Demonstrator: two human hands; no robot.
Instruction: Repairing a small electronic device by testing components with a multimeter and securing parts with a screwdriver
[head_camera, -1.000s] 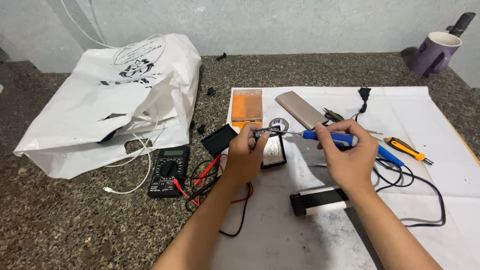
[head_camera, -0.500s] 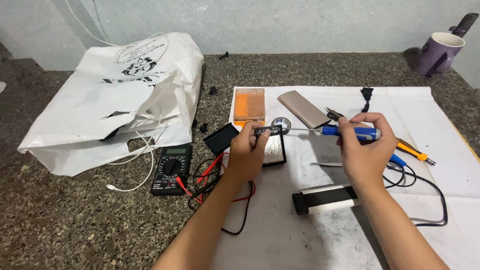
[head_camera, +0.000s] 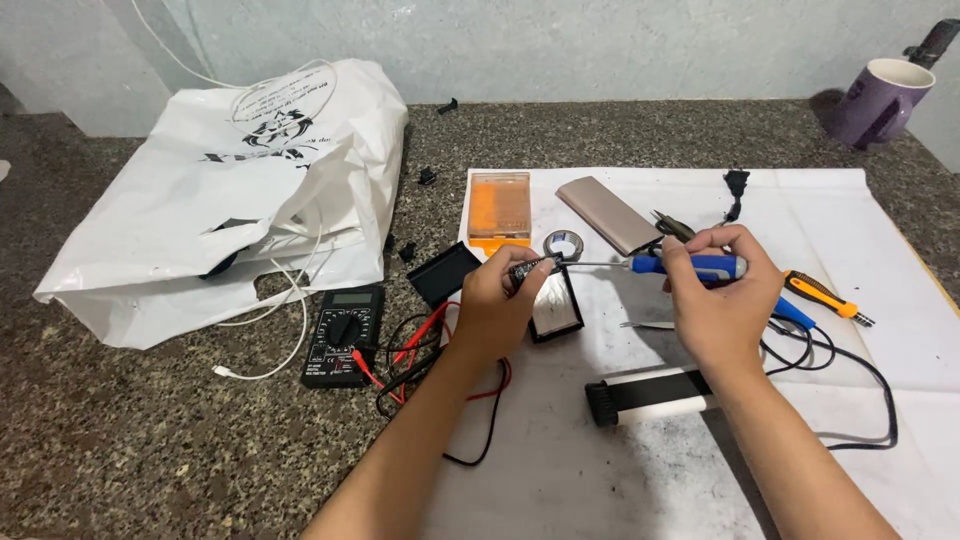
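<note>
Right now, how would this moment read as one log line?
left hand: pinches small dark part | right hand: holds blue-handled screwdriver, tip at part | below: white paper sheet

— What sort of place?
— A home repair corner: speckled stone worktop (head_camera: 120, 440), multimeter (head_camera: 343, 334), screwdrivers (head_camera: 826, 298), white work sheet (head_camera: 850, 230), purple mug (head_camera: 880, 100) against a bare wall.

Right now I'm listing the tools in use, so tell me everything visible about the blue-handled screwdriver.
The blue-handled screwdriver has a blue, plastic-looking grip and a thin metal shaft. It lies roughly level above the white sheet, held in the right hand, its tip pointing left at a small dark part pinched in the left hand.
</note>
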